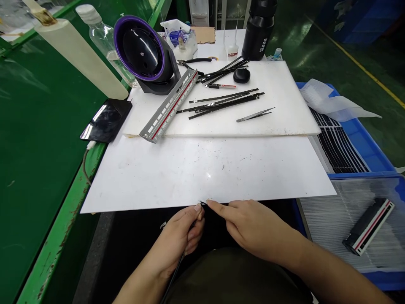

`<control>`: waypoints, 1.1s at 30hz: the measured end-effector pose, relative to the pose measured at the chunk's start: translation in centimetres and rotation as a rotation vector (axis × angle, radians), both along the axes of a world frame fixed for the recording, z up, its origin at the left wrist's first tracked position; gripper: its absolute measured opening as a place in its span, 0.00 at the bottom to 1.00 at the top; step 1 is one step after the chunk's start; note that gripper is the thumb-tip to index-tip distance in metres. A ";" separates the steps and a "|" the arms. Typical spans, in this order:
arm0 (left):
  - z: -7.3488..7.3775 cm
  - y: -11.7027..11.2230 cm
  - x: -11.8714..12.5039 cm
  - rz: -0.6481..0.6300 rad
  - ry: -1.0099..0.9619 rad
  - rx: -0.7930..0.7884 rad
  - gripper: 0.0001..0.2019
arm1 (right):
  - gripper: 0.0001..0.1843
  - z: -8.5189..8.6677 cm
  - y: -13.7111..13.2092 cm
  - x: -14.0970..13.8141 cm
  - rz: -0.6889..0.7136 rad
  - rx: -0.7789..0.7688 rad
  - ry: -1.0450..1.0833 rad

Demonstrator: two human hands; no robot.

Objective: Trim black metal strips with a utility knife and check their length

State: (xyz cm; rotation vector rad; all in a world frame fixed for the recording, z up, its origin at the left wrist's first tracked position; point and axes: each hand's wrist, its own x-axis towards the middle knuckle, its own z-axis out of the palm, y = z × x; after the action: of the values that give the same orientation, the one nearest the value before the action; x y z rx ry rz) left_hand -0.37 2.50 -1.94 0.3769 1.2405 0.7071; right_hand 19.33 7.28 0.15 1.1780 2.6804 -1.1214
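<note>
My left hand (186, 232) is closed at the front edge of the white board, thumb pressed on a thin black strip (177, 270). The strip runs down from the fist toward my lap, and its upper end pokes out above the thumb. My right hand (247, 221) has its index finger stretched out to that end, seemingly touching it; its other fingers are partly hidden. Similar glossy black strips (224, 103) lie on the white foam pad (284, 122). Tweezers (255, 115) rest beside them, and a grey slotted rail with a red line (172, 105) slants across the pad's left.
A purple-rimmed black fan (142, 50), phone (106, 120) and plastic bottle (107, 46) stand left. Behind are pliers (193, 61), a pen (221, 86), a black mouse (241, 75) and black flask (259, 31). Blue trays (357, 131) at right hold strips and a dark rail piece (368, 226).
</note>
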 end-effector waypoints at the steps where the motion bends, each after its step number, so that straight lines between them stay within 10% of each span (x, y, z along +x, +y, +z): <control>1: 0.0 0.0 0.1 0.004 -0.001 0.001 0.16 | 0.31 0.0 0.0 0.0 0.006 0.006 -0.013; 33: -0.1 0.2 -0.4 -0.034 0.030 -0.009 0.19 | 0.32 -0.2 -0.3 0.4 0.030 0.038 -0.066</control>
State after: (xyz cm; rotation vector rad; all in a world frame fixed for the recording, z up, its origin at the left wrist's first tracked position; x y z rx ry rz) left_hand -0.75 2.71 -2.05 0.4018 1.2624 0.6689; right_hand 19.78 7.02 -0.03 1.1546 2.6726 -1.0134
